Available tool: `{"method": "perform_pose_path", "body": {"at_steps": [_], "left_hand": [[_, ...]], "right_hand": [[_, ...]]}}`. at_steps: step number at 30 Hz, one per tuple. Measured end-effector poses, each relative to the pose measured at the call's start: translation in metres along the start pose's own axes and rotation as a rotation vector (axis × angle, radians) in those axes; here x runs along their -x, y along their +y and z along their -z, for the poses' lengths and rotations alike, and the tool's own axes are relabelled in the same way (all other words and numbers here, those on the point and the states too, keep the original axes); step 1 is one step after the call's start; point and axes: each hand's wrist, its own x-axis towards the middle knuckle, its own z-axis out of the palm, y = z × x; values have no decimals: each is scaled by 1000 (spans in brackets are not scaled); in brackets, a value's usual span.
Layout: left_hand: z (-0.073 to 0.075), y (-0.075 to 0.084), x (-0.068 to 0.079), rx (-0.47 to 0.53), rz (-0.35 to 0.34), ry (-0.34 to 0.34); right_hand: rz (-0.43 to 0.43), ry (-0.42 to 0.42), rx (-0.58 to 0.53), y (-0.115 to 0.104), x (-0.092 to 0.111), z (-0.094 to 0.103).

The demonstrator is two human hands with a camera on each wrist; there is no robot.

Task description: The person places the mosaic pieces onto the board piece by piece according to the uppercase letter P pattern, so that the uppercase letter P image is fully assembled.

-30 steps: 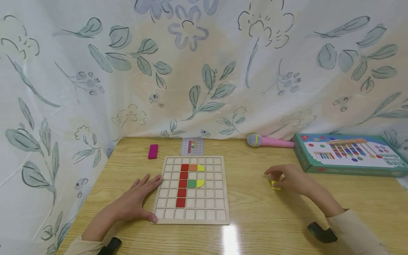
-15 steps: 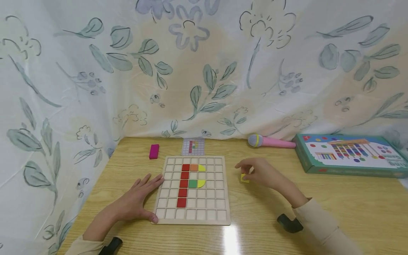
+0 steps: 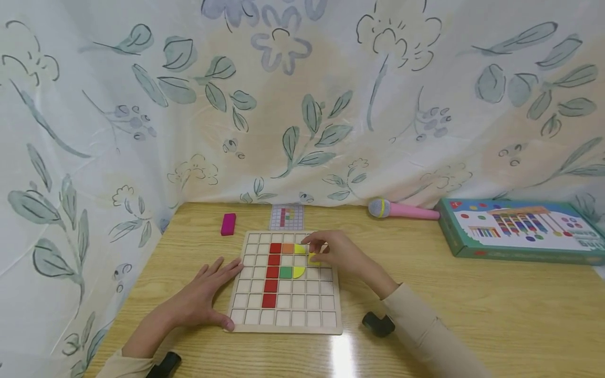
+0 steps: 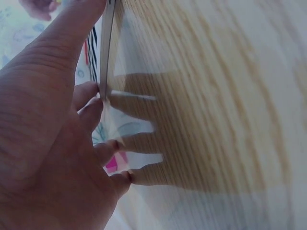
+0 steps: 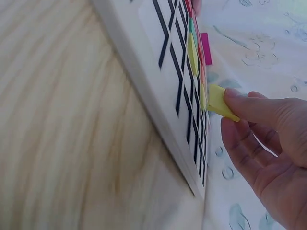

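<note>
A wooden grid board lies on the table, with red square tiles in a column, an orange tile, a green tile and two yellow rounded tiles in its cells. My right hand is over the board's upper right part. Between thumb and fingers it pinches a yellow tile, held just above the grid. My left hand rests at the board's left edge, fingers spread, thumb at the lower left corner; in the left wrist view the fingers touch the board's side.
A small pattern card lies behind the board. To its left is a magenta block. A pink toy microphone and a green toy box stand at the back right, before a floral cloth.
My right hand has moved left from the table right of the board to over its upper right part, carrying the yellow tile. My left hand stays in place.
</note>
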Motion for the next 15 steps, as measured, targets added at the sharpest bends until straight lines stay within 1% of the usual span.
{"method": "perform_pose_path", "body": {"at_steps": [2, 4, 8, 12, 15], "left_hand": [[0, 0, 0, 1, 3, -2], [-1, 0, 0, -1, 4, -4], [-1, -1, -2, -16, 6, -2], [1, -1, -3, -13, -9, 6], [0, -1, -1, -7, -12, 9]], "right_hand": [[-3, -7, -19, -1, -6, -7], [12, -13, -36, 0, -11, -13], [35, -12, -58, -2, -19, -21], [38, -15, -45, -4, -22, -24], [37, -22, -29, -4, -24, -28]]}}
